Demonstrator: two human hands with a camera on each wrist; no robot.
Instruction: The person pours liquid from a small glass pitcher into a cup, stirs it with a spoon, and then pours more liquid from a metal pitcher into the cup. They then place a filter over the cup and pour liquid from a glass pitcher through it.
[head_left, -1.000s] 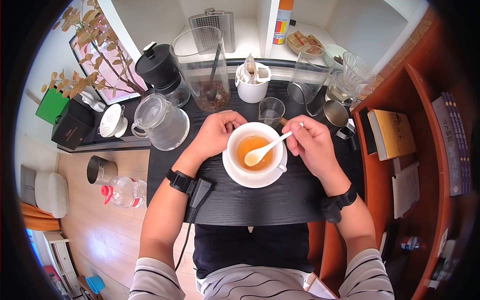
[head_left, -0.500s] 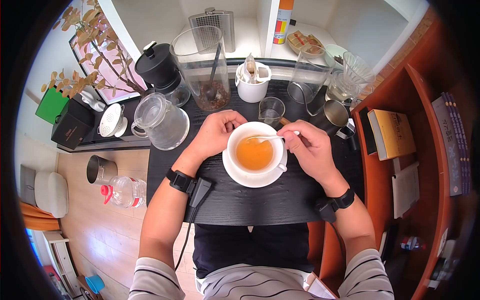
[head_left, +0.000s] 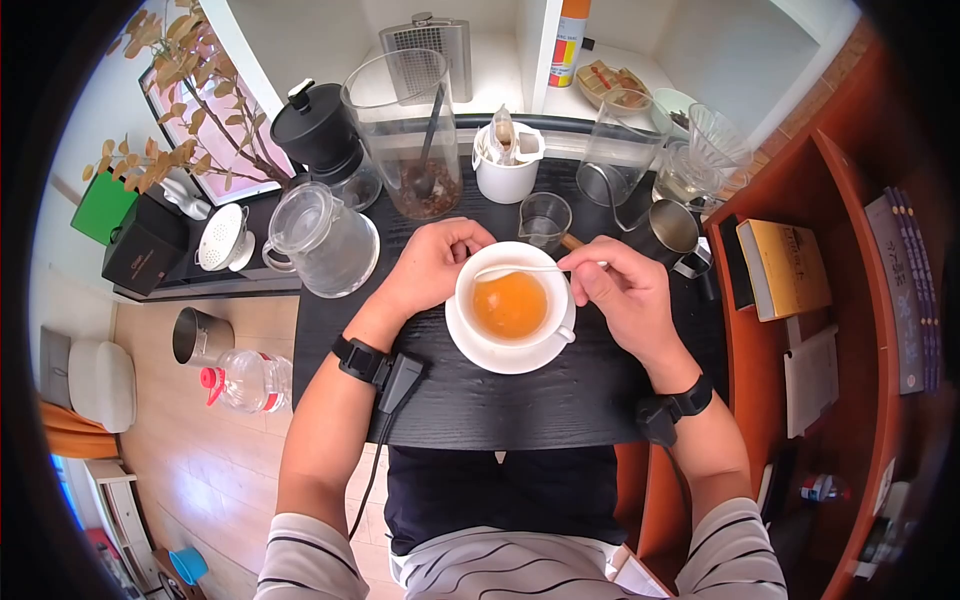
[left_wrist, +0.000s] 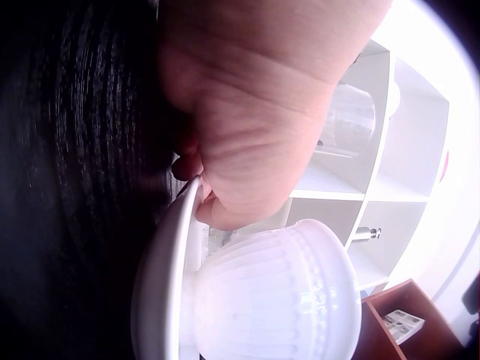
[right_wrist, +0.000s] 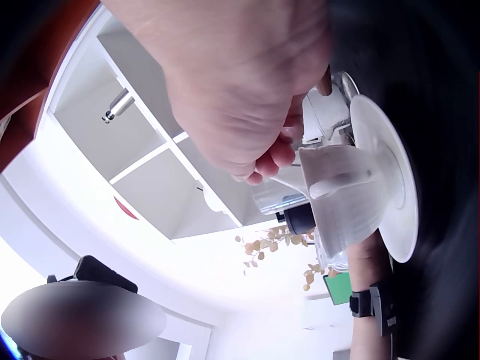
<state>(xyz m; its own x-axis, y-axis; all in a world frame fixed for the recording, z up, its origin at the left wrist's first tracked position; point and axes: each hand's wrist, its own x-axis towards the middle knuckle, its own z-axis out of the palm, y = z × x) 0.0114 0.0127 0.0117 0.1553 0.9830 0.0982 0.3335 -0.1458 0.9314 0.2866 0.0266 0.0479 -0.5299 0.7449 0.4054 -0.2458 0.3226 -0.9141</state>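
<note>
White cup (head_left: 463,305), head view: centre of the frame, seated on a white saucer (head_left: 490,361) on the black surface (head_left: 540,410); amber liquid (head_left: 510,307) inside, no spill noted on the saucer.
Spoon (head_left: 530,268), head view: white; its bowl has shifted from the lower middle of the cup, one second ago, to the upper-left inner wall; the handle crosses the upper-right rim.
Meaning of shift: judged a stirring pass under way; cup and saucer have held position, so the base appears steady.
Right grip, head view: the right hand (head_left: 625,288), right of the cup, pinches the spoon handle between thumb and fingers.
Left grip, head view: the left hand (head_left: 430,262), upper left of the cup, fingers curled; point of contact hidden.
Left grip, left wrist view: fingertips meet the saucer rim near mid-frame and appear to pinch it.
Cup wall, left wrist view: lower centre; glossy, ribbed, beaded band toward the rim.
Cup handle, right wrist view: right of centre, on the camera side, touched by neither hand.
Spoon, right wrist view: handle slants from the right fingertips into the cup; bowl hidden by the wall.
</note>
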